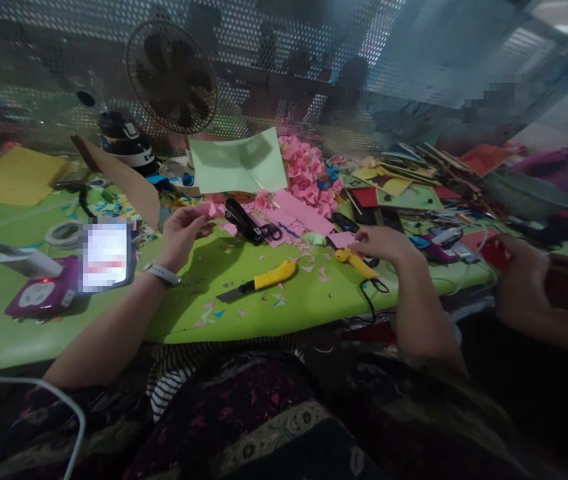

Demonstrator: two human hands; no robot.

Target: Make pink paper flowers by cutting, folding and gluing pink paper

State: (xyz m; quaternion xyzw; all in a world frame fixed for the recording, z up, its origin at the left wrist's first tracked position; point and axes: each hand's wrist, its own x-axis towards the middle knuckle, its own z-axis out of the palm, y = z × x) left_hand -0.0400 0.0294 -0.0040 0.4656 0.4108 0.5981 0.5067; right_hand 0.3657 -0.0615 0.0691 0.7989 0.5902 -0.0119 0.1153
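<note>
My left hand (183, 230), with a white band on its wrist, pinches a small pink paper piece (214, 210) left of a black stapler (243, 221). Between the fingers of my right hand (381, 241) is another pink paper piece (341, 240), just above a yellow glue gun (359, 263). A cutter knife (274, 274) with a yellow handle lies on the green tabletop (244, 323) between my forearms. Pink paper strips (301, 213) lie behind the stapler, near a heap of pink paper flowers (309, 173).
At left are a phone (105, 257), a purple power socket (47, 293) and a tape roll (63, 235). A fan (171, 77) and pale green sheet (239, 163) stand at the back. Another person's hand (521, 273) holds red material at right. Paper scraps litter the table.
</note>
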